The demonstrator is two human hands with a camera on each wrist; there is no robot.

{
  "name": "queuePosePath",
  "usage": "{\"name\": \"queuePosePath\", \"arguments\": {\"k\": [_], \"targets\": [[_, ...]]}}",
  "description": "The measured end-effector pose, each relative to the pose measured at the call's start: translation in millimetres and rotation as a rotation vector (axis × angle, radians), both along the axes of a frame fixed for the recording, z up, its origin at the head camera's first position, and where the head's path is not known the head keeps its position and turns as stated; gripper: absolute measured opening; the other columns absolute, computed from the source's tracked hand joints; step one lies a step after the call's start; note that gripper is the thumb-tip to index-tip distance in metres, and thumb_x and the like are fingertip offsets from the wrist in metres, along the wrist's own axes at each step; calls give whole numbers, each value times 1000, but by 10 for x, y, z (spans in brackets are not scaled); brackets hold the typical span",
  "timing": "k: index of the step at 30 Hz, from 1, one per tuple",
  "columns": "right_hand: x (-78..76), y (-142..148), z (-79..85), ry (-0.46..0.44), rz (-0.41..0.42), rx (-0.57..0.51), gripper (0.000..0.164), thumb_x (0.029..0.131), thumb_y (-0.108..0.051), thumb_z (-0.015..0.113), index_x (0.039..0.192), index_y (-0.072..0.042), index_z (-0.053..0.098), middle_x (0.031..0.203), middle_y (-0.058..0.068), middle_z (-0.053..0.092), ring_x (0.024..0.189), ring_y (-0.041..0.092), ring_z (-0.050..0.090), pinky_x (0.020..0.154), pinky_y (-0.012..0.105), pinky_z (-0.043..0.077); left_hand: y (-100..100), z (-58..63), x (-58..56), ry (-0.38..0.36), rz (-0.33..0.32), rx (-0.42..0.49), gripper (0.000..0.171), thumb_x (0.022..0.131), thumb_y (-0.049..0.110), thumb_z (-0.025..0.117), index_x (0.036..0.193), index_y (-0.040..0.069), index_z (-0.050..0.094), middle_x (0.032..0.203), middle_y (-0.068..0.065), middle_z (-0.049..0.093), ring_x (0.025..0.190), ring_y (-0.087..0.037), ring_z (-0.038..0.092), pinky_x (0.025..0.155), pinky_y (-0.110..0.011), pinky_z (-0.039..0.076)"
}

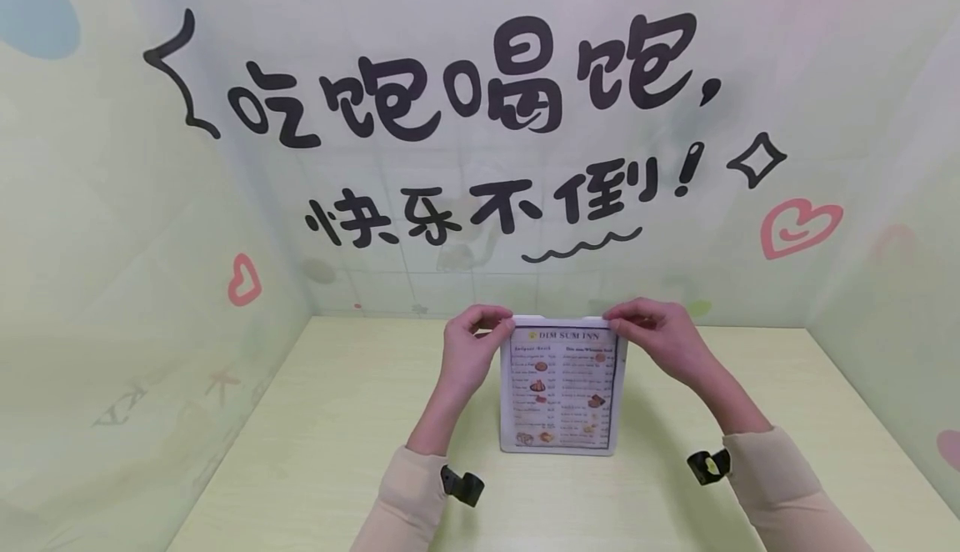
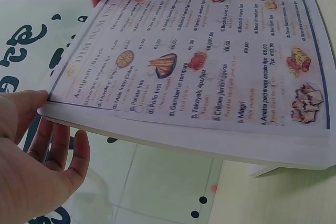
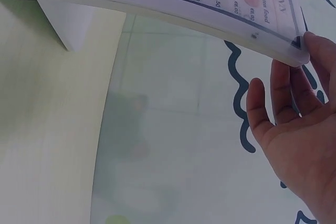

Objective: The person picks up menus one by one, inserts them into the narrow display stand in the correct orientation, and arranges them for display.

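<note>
A white-framed menu stand [image 1: 566, 389], headed "DIM SUM INN" with small food pictures, stands nearly upright on the table. My left hand [image 1: 467, 348] pinches its top left corner between thumb and fingers. At the top right corner, my right hand [image 1: 663, 339] pinches the frame the same way. The left wrist view shows the menu stand [image 2: 194, 56] from the side, its printed page in full. A white support [image 3: 65, 22] juts out behind the frame in the right wrist view. The right hand's other fingers [image 3: 257, 103] are bent loosely below the corner.
A pale wood-look table [image 1: 337, 419] lies under the menu stand. Behind it hangs a light printed backdrop [image 1: 465, 285] with large black characters and pink hearts, and similar walls rise at both sides. Black camera mounts [image 1: 462, 485] sit on both wrists.
</note>
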State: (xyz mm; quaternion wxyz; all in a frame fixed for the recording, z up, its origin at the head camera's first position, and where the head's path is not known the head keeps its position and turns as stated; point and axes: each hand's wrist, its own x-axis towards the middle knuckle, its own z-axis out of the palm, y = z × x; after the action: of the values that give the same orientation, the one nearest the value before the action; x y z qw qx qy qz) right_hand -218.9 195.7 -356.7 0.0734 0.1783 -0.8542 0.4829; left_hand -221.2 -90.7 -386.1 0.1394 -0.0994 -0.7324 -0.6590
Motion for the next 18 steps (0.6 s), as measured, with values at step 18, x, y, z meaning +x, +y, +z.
{"name": "queuePosePath", "arguments": {"k": [18], "targets": [[94,93,1,16,-39,59,32,104,-18,62,128,2,67,115,16,73,104,31,70,92,39,56,-221,-6,30,2,52,-57,12,93,3,72,105,0,75,103,-11,73,94,-23,67,83,-31,58]]}}
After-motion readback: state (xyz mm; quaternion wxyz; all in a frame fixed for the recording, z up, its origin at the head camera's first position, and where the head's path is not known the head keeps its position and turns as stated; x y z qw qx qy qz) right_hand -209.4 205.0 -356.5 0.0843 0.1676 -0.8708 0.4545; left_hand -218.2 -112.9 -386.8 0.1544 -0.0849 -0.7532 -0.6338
